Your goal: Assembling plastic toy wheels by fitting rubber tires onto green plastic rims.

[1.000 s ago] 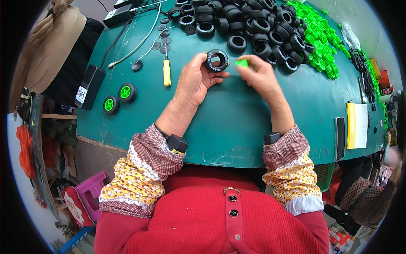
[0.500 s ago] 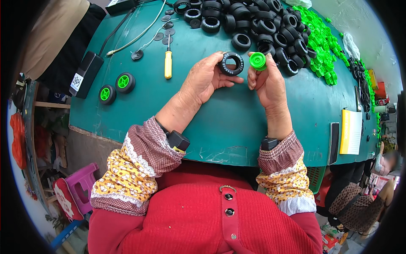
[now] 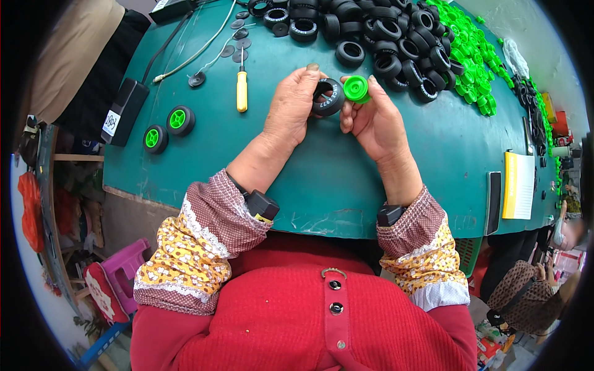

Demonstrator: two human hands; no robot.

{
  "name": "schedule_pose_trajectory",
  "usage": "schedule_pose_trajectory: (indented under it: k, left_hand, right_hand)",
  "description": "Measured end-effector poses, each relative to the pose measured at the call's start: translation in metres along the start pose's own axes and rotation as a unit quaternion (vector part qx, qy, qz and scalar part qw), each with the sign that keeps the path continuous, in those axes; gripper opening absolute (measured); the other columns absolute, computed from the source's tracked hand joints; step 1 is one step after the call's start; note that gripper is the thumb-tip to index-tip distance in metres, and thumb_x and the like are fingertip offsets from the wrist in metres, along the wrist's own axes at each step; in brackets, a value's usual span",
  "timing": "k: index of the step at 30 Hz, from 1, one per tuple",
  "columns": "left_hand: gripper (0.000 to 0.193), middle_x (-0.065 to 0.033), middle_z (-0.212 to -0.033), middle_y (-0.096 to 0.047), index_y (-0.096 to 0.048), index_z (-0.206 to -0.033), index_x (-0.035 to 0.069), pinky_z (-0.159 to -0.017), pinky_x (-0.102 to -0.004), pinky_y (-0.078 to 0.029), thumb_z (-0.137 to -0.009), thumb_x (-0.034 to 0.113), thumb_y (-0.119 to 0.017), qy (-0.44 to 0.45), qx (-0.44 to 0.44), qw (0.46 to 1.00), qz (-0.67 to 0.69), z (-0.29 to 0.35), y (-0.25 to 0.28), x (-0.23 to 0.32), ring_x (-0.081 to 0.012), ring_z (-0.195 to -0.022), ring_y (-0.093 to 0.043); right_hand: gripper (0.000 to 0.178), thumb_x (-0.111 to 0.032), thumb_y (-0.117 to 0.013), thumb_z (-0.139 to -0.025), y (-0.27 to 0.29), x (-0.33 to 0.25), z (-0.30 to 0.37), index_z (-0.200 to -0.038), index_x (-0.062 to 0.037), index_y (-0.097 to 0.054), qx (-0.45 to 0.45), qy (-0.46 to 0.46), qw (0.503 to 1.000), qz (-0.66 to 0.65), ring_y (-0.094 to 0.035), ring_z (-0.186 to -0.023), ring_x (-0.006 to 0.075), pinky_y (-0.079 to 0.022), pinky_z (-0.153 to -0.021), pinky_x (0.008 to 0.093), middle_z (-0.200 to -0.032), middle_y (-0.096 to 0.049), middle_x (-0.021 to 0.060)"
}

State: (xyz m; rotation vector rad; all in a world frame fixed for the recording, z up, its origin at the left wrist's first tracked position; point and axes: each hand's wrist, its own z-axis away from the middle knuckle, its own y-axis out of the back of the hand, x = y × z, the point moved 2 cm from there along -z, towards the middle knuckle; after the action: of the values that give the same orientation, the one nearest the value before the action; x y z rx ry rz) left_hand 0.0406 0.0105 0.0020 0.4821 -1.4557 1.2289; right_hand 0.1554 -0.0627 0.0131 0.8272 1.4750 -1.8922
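Observation:
In front of me, my left hand (image 3: 288,102) is closed on a black toy tire (image 3: 335,98), its open hole turned toward my right. My right hand (image 3: 378,120) pinches a bright green plastic wheel hub (image 3: 357,89) by its edge. Hub and tire are close side by side above the table, with the hub just right of the tire. On the left part of the table lie two finished-looking wheels, a black wheel with green spokes (image 3: 180,120) and a second such wheel (image 3: 155,139). A yellow-handled screwdriver (image 3: 242,91) lies beyond my left forearm.
A heap of black tires (image 3: 387,46) covers the far middle of the green table (image 3: 309,204). Green hubs (image 3: 473,68) are piled to its right. At left stand a black box (image 3: 125,112) and a cable (image 3: 198,52). A yellow-edged notepad (image 3: 518,185) lies at right.
My right hand has moved left with the green hub, bringing it nearer the tire. The tire has shifted slightly left and turned its hole more toward the hub.

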Motion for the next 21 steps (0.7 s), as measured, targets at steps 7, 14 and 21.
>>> schedule_pose_trajectory:
  k: [7, 14, 21]
  left_hand:
    - [0.061, -0.0064, -0.082, -0.059, -0.053, -0.090, 0.003, -0.059, -0.0237, -0.044, -0.081, 0.062, -0.040, 0.022, -0.174, 0.952, -0.252, 0.009, -0.009, 0.016, -0.0116, -0.068, -0.055]
    - [0.052, -0.0036, -0.068, -0.054, -0.052, -0.092, 0.007, -0.041, -0.0183, -0.033, -0.078, 0.056, -0.051, 0.029, -0.180, 0.969, -0.166, 0.002, 0.005, 0.022, -0.0062, -0.050, -0.046]
    - [0.038, -0.0109, -0.089, -0.058, -0.047, -0.112, 0.003, -0.055, -0.0256, -0.050, -0.088, 0.032, -0.047, 0.048, -0.157, 0.981, 0.102, -0.003, 0.009, 0.011, -0.0171, -0.069, -0.060]
  right_hand:
    - [0.038, -0.036, -0.037, -0.090, -0.001, -0.002, 0.002, -0.105, -0.0023, -0.049, -0.036, 0.028, 0.994, -0.095, -0.052, -0.061, 0.0155, -0.046, -0.057, 0.0283, -0.071, -0.054, 0.0070]
    - [0.034, -0.030, -0.042, -0.089, -0.001, -0.004, 0.004, -0.108, -0.0027, -0.048, -0.054, 0.049, 0.997, 0.011, -0.054, -0.064, 0.0142, -0.046, -0.060, 0.0270, -0.077, -0.056, 0.0079]
    - [0.030, -0.021, -0.050, -0.086, -0.004, -0.004, 0.007, -0.108, -0.0016, -0.048, -0.016, 0.083, 0.993, 0.088, -0.054, -0.064, 0.0113, -0.045, -0.059, 0.0225, -0.083, -0.058, 0.0090]
